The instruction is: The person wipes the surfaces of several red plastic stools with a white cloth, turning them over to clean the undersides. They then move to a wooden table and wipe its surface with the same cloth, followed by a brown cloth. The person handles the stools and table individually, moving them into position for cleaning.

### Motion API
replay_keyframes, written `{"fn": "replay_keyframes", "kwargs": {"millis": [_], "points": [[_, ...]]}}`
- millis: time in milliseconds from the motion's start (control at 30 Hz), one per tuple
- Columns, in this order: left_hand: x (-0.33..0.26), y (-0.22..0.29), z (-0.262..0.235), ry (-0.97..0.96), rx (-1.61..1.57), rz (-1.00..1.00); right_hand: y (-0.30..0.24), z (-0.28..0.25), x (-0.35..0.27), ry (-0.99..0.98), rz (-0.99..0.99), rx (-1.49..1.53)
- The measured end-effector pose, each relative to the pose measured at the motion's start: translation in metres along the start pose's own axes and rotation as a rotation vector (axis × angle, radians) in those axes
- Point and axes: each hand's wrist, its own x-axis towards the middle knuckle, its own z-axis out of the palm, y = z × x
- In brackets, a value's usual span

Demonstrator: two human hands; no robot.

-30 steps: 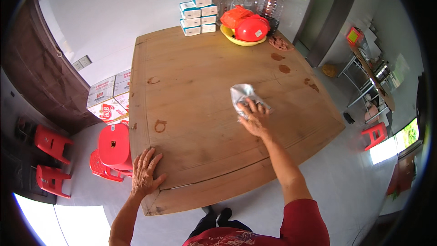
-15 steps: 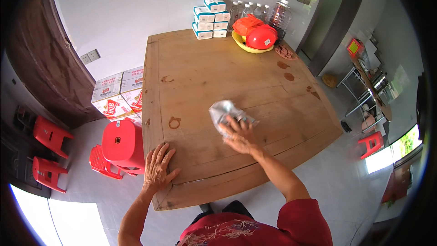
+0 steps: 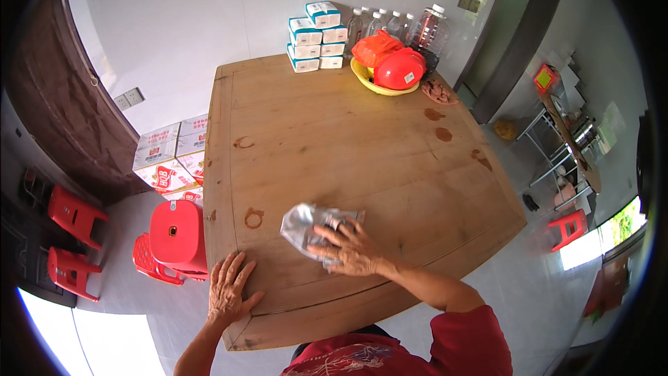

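Fingers of my left hand (image 3: 228, 291) lay spread flat on the wooden table's (image 3: 362, 132) near edge. My right hand (image 3: 351, 251), fingers splayed, pressed a grey cloth (image 3: 306, 223) onto the tabletop. Farther off stood stacked boxes (image 3: 316, 35) and a yellow bowl (image 3: 376, 84).

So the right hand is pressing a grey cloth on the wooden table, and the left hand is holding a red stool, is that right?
Not quite. In the head view the left hand lies flat on the wooden table, near its corner; the red stool stands untouched beside it. The right hand does press the grey cloth.
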Motion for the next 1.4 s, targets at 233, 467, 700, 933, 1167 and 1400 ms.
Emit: {"fn": "replay_keyframes", "kwargs": {"millis": [233, 467, 700, 933, 1167, 1400], "points": [[0.001, -0.004, 0.002, -0.008, -0.032, -0.105, 0.164, 0.004, 0.058, 0.012, 0.308, -0.062], [0.006, -0.005, 0.001, -0.039, -0.052, -0.148, 0.291, 0.005, 0.108, 0.067, 0.662, -0.214], [0.008, -0.006, -0.006, -0.03, -0.054, -0.145, 0.267, 0.034, 0.19, 0.049, 0.596, -0.234], [0.0, -0.01, 0.001, 0.044, -0.094, -0.121, 0.1, 0.042, 0.22, -0.126, 0.166, -0.021], [-0.013, -0.014, 0.02, 0.274, -0.2, -0.078, -0.047, 0.048, 0.116, -0.002, -0.217, -0.036], [-0.021, -0.016, 0.012, 0.221, -0.16, -0.09, -0.136, -0.003, -0.026, -0.106, -0.351, 0.137]]}}
